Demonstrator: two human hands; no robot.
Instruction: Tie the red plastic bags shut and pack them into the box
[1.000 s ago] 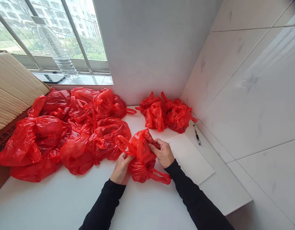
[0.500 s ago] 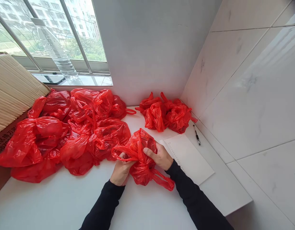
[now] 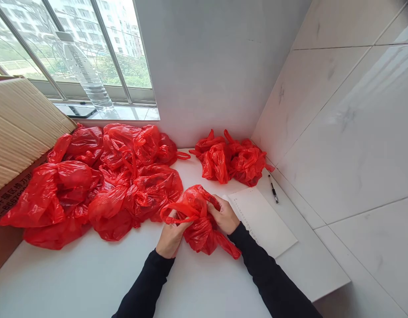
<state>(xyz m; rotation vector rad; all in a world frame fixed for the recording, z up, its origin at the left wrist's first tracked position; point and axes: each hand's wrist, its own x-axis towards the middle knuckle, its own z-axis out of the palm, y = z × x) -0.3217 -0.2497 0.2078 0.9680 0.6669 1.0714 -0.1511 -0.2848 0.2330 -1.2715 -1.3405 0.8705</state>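
Observation:
Between my two hands is a red plastic bag [image 3: 204, 234], crumpled and bulging, with one handle loop trailing to the lower right. My left hand [image 3: 172, 236] grips its left side, the thumb over a strip of the plastic. On the upper right of the bag, my right hand [image 3: 223, 215] is closed with the thumb pressed on the film. What lies inside the bag is hidden. Just left of it, a pile of several filled red bags [image 3: 114, 198] reaches back to the window wall. Two more red bags, or so it looks, form a smaller heap [image 3: 217, 161] against the back wall.
A notepad [image 3: 263, 221] lies right of my right hand, with a black pen [image 3: 273, 189] beyond it. At the left stands an open cardboard box [image 3: 24, 128]. A water bottle [image 3: 91, 79] stands on the windowsill. Tiled wall [image 3: 349, 145] bounds the white table [image 3: 91, 282] on the right.
The bag's top has sunk lower and bunched between my hands. My left hand has shifted slightly right, and the whole view has tilted a little.

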